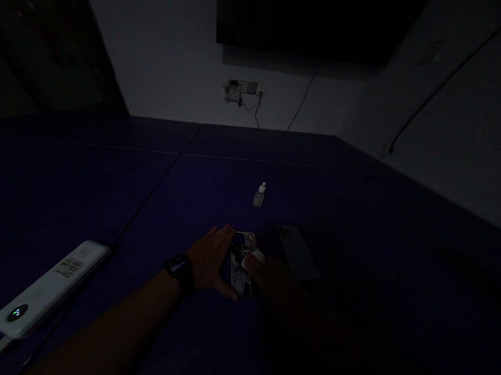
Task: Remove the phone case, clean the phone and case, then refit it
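A phone case (239,276) with a grey, black and white picture lies flat on the dark blue table. My left hand (210,259), with a watch on its wrist, rests along the left edge of the case, fingers stretched out and thumb apart. Pressed onto the middle of the case by my right hand (272,278) is a white wad (256,257), which looks like a cloth or tissue. Darkness hides much of this hand. A grey phone (298,252) lies to the right, camera side up. Beyond the case stands a small clear bottle (259,199) with a white top.
A white power strip or charger-like device (54,287) with a lit round display lies at the left, its cable running off the near edge. Wall sockets (243,88) with cords and a large dark screen (309,22) are at the back. The room is very dim.
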Available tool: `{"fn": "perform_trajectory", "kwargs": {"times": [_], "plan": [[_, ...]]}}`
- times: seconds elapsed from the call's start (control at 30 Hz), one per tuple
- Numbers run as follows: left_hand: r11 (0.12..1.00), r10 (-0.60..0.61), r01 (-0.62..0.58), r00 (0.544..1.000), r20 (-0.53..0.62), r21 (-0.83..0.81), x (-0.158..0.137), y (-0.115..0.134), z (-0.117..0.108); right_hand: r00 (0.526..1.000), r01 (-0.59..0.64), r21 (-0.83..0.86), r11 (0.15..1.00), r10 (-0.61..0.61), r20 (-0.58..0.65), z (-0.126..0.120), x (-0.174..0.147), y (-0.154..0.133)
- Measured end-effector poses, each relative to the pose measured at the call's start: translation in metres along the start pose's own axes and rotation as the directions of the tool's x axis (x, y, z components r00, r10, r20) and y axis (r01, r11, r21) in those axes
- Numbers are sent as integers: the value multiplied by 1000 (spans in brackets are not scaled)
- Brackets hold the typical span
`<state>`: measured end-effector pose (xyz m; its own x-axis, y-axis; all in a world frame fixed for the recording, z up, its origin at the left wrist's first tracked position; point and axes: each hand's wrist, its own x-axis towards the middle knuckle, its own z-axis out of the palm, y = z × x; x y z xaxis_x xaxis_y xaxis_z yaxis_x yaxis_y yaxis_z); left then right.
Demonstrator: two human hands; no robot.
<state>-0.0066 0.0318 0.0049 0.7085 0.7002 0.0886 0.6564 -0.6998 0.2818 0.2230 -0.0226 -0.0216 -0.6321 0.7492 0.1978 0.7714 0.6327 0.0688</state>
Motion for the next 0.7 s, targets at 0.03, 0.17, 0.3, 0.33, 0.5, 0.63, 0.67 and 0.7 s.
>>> {"fn": "perform_trajectory", "kwargs": {"times": [0.03,0.17,0.3,0.33,0.5,0.63,0.67,0.7], "plan": [[1000,1,-1,1000,1,5,0,0,0,998,38,20,999,-38,43,-8,12,5],[1000,4,-4,1000,-2,14,0,-1,1,992,80,34,996,-83,97,-21,23,10],[1000,12,-12,1000,-18,10,0,0,0,998,59,-4,998,-59,11,-2,-12,-7],[1000,9,-9,1000,-15,10,0,1,0,998,62,-10,998,-62,-11,2,-20,-12],[1000,-3,2,1000,4,19,0,1,0,999,43,29,999,-43,20,-6,-9,-13],[1000,-3,3,1000,7,29,0,1,0,988,-27,94,995,13,155,-33,29,0],[1000,0,0,1000,6,29,0,1,0,987,-28,113,993,10,160,-38,34,3],[1000,4,-4,1000,1,28,0,0,0,987,-26,127,992,6,158,-41,36,4]]}}
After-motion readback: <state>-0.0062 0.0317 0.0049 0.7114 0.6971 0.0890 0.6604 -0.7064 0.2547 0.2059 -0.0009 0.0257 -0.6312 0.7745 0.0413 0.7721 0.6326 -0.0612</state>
